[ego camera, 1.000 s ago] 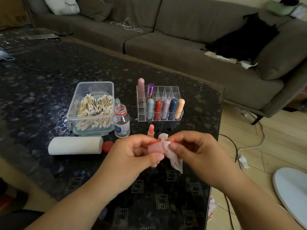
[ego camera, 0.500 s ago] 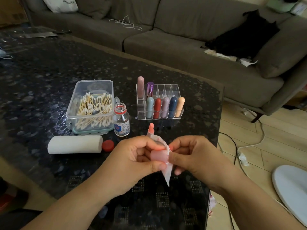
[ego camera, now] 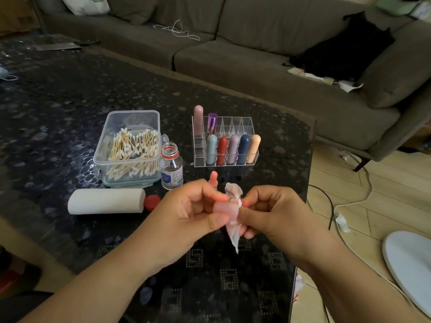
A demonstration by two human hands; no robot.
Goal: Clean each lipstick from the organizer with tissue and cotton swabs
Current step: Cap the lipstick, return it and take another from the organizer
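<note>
Lipstick organizer (ego camera: 225, 145) on dark patterned table (ego camera: 58, 101), grey sofa (ego camera: 256, 54) behind

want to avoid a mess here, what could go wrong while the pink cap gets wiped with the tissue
The open bottle stands uncapped just beyond the left hand; a stray knuckle could tip it. The uncapped lipstick stands upright right behind both hands and could be knocked over, smearing the table. The right hand only pinches the tissue, which might slip off the cap.
</note>
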